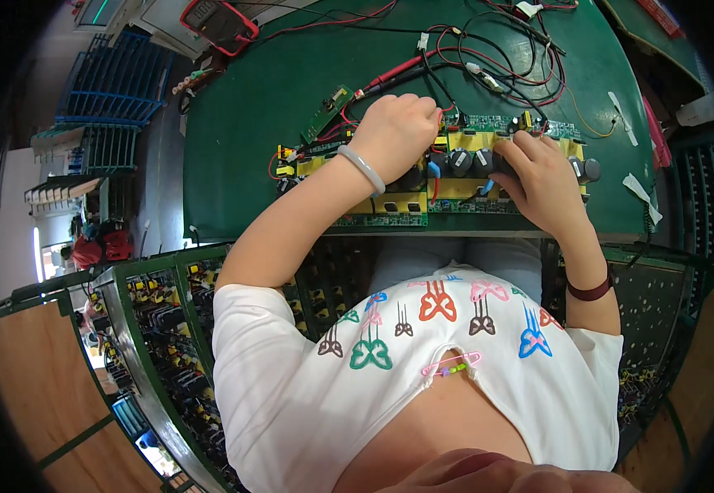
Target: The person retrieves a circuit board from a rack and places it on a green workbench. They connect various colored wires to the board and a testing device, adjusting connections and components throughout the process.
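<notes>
Two green circuit boards lie side by side near the bench's front edge: a left board (411, 218) and a right board (460, 140), both with yellow-wrapped parts. My left hand (398, 131), a pale bangle on its wrist, is closed over the far side where they meet. Its fingertips are mostly hidden, so what they pinch cannot be made out. My right hand (541, 177) grips the right board, thumb on the near side and bent fingers over the black capacitors (460, 162). Blue-sleeved leads (434, 169) stand up between the hands.
A small green board (326, 113) lies beyond my left forearm. Red and black cables (488, 70) tangle across the far bench (291, 74). A red multimeter (219, 26) sits far left, white strips (642, 197) at right. Racks of boards (172, 329) stand below the bench.
</notes>
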`<action>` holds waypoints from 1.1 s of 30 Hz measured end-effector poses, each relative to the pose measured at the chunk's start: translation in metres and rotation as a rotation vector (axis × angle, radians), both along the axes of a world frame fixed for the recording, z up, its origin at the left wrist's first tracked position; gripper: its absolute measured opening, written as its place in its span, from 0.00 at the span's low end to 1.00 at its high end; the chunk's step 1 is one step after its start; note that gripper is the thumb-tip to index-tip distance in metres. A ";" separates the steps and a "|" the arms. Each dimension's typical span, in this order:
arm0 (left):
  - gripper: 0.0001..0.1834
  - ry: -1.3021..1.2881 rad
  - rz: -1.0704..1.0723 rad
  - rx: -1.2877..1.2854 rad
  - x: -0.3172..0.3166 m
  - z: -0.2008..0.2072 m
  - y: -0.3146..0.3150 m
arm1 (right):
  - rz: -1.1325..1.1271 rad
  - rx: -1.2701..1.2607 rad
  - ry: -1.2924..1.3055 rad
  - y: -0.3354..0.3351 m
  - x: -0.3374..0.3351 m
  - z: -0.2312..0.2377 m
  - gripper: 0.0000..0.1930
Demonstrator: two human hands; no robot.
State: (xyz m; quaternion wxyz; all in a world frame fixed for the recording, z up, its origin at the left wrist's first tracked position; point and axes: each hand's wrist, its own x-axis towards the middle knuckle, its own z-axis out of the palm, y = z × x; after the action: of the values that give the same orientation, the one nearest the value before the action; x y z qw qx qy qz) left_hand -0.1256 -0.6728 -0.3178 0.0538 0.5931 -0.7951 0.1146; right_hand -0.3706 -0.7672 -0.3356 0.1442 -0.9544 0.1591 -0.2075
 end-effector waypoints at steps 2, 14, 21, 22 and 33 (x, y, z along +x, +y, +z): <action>0.09 -0.002 -0.043 0.014 0.006 0.009 -0.004 | 0.004 -0.008 0.002 0.000 0.001 -0.001 0.16; 0.11 0.945 0.234 0.054 0.085 0.061 0.072 | -0.008 0.040 0.100 0.003 0.001 0.011 0.19; 0.12 1.545 0.438 0.066 0.069 0.049 0.090 | 0.142 0.004 -0.135 0.031 0.049 0.070 0.19; 0.14 1.560 0.427 0.075 0.068 0.050 0.085 | 0.196 0.095 -0.105 0.036 0.062 0.072 0.15; 0.17 1.256 0.174 0.083 0.090 0.031 0.066 | 0.049 0.735 -0.009 0.031 0.142 0.050 0.10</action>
State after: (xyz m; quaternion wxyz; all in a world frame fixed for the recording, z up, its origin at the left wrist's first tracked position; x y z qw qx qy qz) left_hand -0.0358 -0.6067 -0.2870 0.4774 0.6112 -0.5646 -0.2824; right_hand -0.2290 -0.7365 -0.2854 0.4830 -0.8415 0.1996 -0.1369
